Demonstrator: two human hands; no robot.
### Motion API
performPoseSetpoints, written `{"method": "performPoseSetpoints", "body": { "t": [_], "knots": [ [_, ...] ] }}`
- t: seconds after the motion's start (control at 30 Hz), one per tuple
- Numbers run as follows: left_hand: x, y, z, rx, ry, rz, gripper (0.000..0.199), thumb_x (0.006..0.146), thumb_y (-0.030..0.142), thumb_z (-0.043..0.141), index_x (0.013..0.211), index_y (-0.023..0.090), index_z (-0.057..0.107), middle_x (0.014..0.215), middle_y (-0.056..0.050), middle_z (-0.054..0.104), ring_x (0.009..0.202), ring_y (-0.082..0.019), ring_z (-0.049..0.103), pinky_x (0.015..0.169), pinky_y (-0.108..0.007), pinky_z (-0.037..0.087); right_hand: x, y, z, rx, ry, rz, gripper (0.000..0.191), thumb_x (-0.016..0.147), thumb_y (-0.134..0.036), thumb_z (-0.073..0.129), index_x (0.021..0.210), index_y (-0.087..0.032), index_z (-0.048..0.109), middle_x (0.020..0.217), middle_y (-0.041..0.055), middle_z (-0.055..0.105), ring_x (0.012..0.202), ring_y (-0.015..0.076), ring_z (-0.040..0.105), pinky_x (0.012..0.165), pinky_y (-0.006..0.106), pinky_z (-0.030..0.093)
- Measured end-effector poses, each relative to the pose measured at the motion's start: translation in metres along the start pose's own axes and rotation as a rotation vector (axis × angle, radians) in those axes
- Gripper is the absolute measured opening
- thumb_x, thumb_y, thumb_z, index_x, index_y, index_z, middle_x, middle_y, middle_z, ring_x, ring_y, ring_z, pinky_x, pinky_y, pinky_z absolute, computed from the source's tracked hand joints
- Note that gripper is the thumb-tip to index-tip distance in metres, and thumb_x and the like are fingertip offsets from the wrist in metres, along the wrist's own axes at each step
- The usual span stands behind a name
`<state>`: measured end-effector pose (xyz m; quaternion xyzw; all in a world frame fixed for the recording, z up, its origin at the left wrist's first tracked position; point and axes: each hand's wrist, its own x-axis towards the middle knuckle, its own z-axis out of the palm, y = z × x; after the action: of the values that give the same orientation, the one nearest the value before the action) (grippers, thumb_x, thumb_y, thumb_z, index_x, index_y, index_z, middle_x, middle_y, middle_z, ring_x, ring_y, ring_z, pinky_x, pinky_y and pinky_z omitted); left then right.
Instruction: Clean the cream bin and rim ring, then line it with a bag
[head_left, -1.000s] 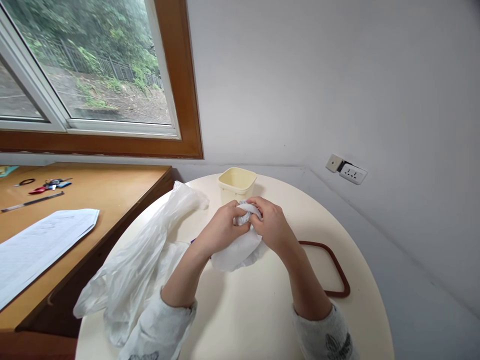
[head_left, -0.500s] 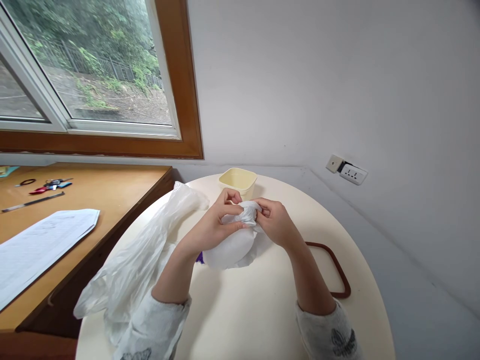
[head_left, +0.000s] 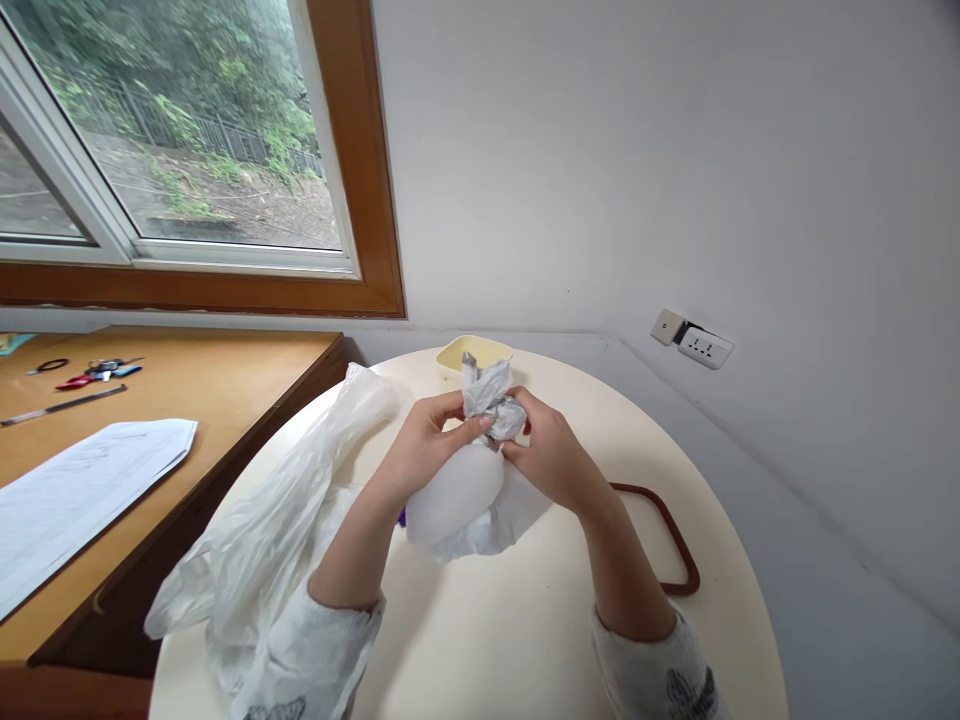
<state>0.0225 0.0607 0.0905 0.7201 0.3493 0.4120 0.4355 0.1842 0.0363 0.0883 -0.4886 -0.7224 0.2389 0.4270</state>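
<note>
Between my hands is a small white plastic bag [head_left: 466, 500], its lower part puffed out and its top gathered and twisted into a bunch. My left hand [head_left: 429, 440] pinches the left side of the bunch, thumb lying across the front. On the other side, my right hand [head_left: 546, 445] grips the bunch with curled fingers. Behind them stands a pale yellow plastic container [head_left: 450, 360], partly covered by the bag's top. A bit of something purple [head_left: 402, 518] shows beside the bag, under my left wrist; its kind is hidden.
On the round cream table [head_left: 480, 640], a large crumpled clear plastic bag [head_left: 300, 510] spreads along the left. A brown rounded frame [head_left: 686, 550] lies at the right. The wooden desk [head_left: 240, 370] at left bears papers [head_left: 97, 490], keys [head_left: 105, 368] and a pen [head_left: 64, 405].
The bunched top of the white bag now sticks up higher above my fingers, with a loose end pointing upward. My fingers have shifted around it, and the bag's lower part spreads wider.
</note>
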Motion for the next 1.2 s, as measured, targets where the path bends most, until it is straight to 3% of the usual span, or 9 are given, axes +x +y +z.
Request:
{"method": "performPoseSetpoints", "body": {
  "t": [0.23, 0.5, 0.77, 1.0, 1.2],
  "knots": [
    [0.002, -0.001, 0.005, -0.035, -0.018, 0.000, 0.026, 0.081, 0.034, 0.052, 0.098, 0.016, 0.060, 0.094, -0.005, 0.066, 0.083, -0.018, 0.059, 0.073, -0.026, 0.044, 0.001, -0.003, -0.008, 0.193, -0.123, -0.051, 0.047, 0.074, -0.017, 0.052, 0.120, -0.022, 0.045, 0.103, 0.0041, 0.057, 0.089, 0.0147, 0.051, 0.076, 0.027, 0.041],
    [0.001, 0.000, 0.009, -0.010, -0.096, 0.003, 0.026, 0.084, 0.033, 0.046, 0.101, 0.016, 0.055, 0.096, -0.005, 0.062, 0.085, -0.018, 0.057, 0.074, -0.027, 0.044, 0.003, 0.000, -0.008, 0.513, -0.177, 0.006, 0.034, 0.076, -0.025, 0.057, 0.109, -0.021, 0.055, 0.094, 0.0028, 0.060, 0.087, 0.0153, 0.056, 0.075, 0.026, 0.045],
    [0.001, -0.004, 0.009, 0.027, -0.108, -0.137, 0.016, 0.077, 0.028, 0.051, 0.089, 0.017, 0.054, 0.080, -0.001, 0.058, 0.075, -0.017, 0.054, 0.063, -0.025, 0.042, 0.002, 0.000, -0.009, 0.547, -0.276, 0.059, 0.035, 0.072, -0.028, 0.065, 0.106, -0.021, 0.057, 0.086, 0.0012, 0.059, 0.078, 0.0138, 0.053, 0.068, 0.023, 0.043],
    [0.000, 0.001, 0.007, -0.066, -0.211, -0.149, 0.012, 0.074, 0.023, 0.056, 0.085, 0.019, 0.053, 0.083, 0.001, 0.057, 0.078, -0.015, 0.055, 0.067, -0.023, 0.043, 0.001, 0.003, -0.015, 0.497, -0.336, 0.077, 0.020, 0.067, -0.028, 0.069, 0.079, -0.018, 0.056, 0.065, -0.0048, 0.050, 0.059, 0.0087, 0.045, 0.055, 0.020, 0.036],
    [0.002, 0.001, 0.006, -0.300, -0.492, -0.144, 0.022, 0.077, 0.022, 0.057, 0.098, 0.016, 0.053, 0.089, -0.005, 0.064, 0.085, -0.017, 0.059, 0.077, -0.029, 0.045, 0.000, 0.005, -0.020, 0.565, -0.306, 0.102, 0.019, 0.074, -0.033, 0.063, 0.073, -0.018, 0.051, 0.059, -0.0058, 0.048, 0.050, 0.0078, 0.045, 0.052, 0.021, 0.037]
  ]
}}
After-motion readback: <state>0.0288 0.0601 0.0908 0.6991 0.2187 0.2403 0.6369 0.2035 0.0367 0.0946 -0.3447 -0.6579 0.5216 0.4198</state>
